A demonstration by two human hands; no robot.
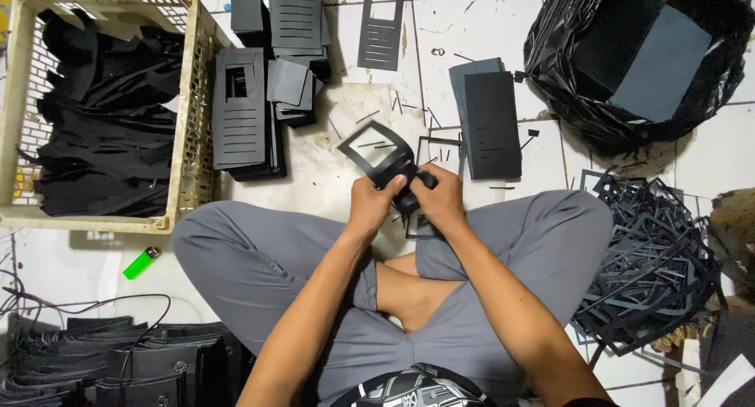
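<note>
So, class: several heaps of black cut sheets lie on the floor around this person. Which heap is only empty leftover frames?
The tangled heap of frames beside the person's right knee: open outlines only, while the stacks by the crate are solid slotted panels.

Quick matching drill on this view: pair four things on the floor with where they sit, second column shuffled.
1. plastic crate
2. black bag
3. green lighter
4. pile of cut-out frames

a. top right corner
b. by the person's right knee
c. by the person's left knee
d. top left, filled with black scraps

Pairs: 1-d, 2-a, 3-c, 4-b. Both hands, left hand and right hand, hold a black die-cut sheet.
</note>
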